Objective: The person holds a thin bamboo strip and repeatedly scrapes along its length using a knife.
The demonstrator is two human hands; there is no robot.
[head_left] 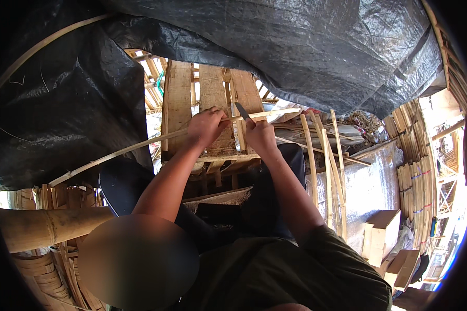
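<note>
A long, thin bamboo strip (124, 150) runs slantwise from the lower left, across my lap, to the right past both hands. My left hand (207, 126) is closed around it near the middle. Just to the right, my right hand (260, 136) grips a knife (241, 110); the dark blade points up and away to the left, close to the strip. Its handle is mostly hidden in my fist. Whether the blade touches the strip I cannot tell. Below and beyond the hands lie wide wooden planks (200, 98) of a bench.
Several narrow bamboo strips (329, 166) lean at my right, beside a silvery sheet (371, 176). Bundled slats (417, 192) and wooden blocks (381, 236) are farther right. A thick bamboo pole (52, 228) lies at the left. Dark plastic tarpaulin (316, 46) hangs across the far side.
</note>
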